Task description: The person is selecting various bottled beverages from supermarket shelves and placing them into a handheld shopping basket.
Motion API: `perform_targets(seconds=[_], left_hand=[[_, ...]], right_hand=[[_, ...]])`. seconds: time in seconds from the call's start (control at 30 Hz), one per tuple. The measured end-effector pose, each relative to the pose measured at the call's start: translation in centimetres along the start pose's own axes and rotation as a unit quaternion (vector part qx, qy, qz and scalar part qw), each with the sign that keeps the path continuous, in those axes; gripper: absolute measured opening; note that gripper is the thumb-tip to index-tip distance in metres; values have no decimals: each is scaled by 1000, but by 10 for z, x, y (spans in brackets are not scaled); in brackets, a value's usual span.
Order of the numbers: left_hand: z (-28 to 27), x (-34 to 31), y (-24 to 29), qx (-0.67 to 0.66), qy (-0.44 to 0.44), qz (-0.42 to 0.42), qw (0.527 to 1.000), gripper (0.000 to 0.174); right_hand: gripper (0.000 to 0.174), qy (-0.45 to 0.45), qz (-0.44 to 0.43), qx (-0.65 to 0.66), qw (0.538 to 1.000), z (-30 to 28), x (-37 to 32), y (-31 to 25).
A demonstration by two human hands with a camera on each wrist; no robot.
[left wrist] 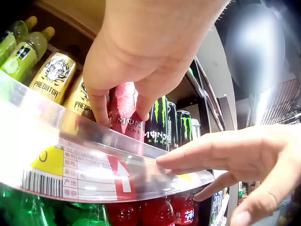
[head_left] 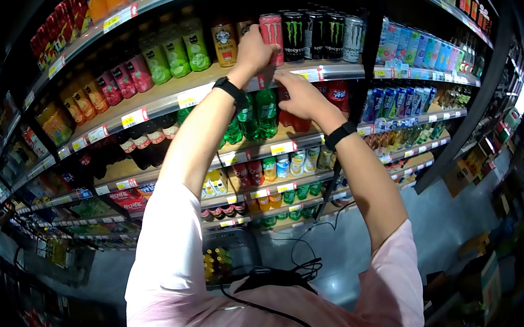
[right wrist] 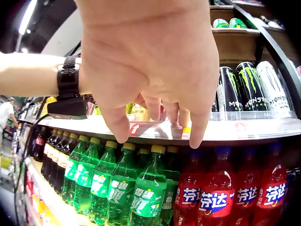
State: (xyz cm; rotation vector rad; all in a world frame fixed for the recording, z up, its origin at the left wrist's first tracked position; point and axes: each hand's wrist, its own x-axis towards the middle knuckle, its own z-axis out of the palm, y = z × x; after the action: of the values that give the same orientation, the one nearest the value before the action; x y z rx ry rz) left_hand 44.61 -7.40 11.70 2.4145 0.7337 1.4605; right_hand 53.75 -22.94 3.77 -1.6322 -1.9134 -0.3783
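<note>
Red can [left wrist: 123, 109]: slim metal cylinder, "MONSTER" lettering, standing at the front edge of the shelf [head_left: 335, 70]. Left hand [left wrist: 150, 52] grips it from above, fingers curled round it. Right hand [right wrist: 155, 61] has its fingers straight, tips on the clear plastic price strip [left wrist: 94, 160].

Black Monster cans [right wrist: 247, 89] stand just right of the red can, gold "PREDATOR" bottles [left wrist: 54, 75] to its left. Green bottles [right wrist: 117, 188] and red bottles [right wrist: 211, 197] are below.

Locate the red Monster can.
Head view: the red Monster can is at an upper shelf, top centre, gripped by the left hand, just left of the black Monster cans.
</note>
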Motion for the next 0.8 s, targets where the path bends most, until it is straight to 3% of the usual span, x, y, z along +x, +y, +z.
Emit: perform_targets(seconds=[0.03, 0.17, 0.27, 0.3, 0.33, 0.37, 0.4, 0.43, 0.47, 0.5, 0.53, 0.57, 0.6, 0.63, 0.67, 0.7, 0.73, 0.77, 0.8], left_hand=[[5, -1, 2, -19, -9, -9, 1000, 60], [-10, 8, 1, -28, -5, 0, 1000, 57], [-1, -3, -6, -10, -28, 13, 999, 55], [8, -26, -15, 18, 19, 65, 998, 50], [-6, -20, -6, 52, 93, 140, 984, 46], [-39, -45, 8, -28, 79, 170, 982, 41], [-61, -85, 12, -111, 54, 180, 976, 36], [-67, -92, 20, -123, 59, 180, 974, 30], [-104, -134, 22, -168, -22, 131, 977, 25], [-141, -176, 26, -207, -98, 70, 971, 29], [-178, -218, 29, -234, -165, 6, 958, 38], [-201, -249, 6, -322, -227, 84, 915, 43], [-212, -298, -24, -605, -387, -35, 695, 46], [-210, -300, -30, -617, -392, -38, 681, 45], [-205, -331, -51, -650, -432, -101, 616, 42], [-162, -407, -107, -670, -391, -355, 523, 38], [-157, -402, -99, -673, -405, -325, 527, 35], [-122, -428, -108, -548, -355, -490, 578, 33], [-90, -446, -124, -310, -437, -489, 688, 37]], right_hand=[[73, -50, 25, 24, 998, -7, -1, -2], [71, -42, 61, -14, 997, -1, -7, -6], [68, -12, 0, 58, 998, -17, -17, -15], [67, 29, 6, 152, 988, -27, -32, -19], [64, 49, 0, 120, 992, -12, -33, -4], [61, 86, 5, 112, 990, -21, -51, -9], [57, 77, 75, 186, 977, -50, -96, -27], [54, 66, 95, 210, 971, -54, -99, -34], [50, 79, 101, 233, 964, -70, -128, -43], [41, 78, 164, 268, 946, -87, -186, -34], [38, 70, 191, 274, 940, -94, -187, -42], [33, 91, 245, 285, 922, -107, -215, -40], [28, 169, 319, 308, 880, -117, -254, -31], [23, 183, 319, 283, 886, -116, -257, -28], [21, 230, 345, 291, 862, -112, -276, -20], [20, 207, 376, 301, 851, -97, -293, -11], [19, 196, 389, 297, 850, -93, -300, -5], [19, 191, 393, 305, 846, -77, -301, -8], [19, 128, 412, 316, 845, -54, -302, -14]])
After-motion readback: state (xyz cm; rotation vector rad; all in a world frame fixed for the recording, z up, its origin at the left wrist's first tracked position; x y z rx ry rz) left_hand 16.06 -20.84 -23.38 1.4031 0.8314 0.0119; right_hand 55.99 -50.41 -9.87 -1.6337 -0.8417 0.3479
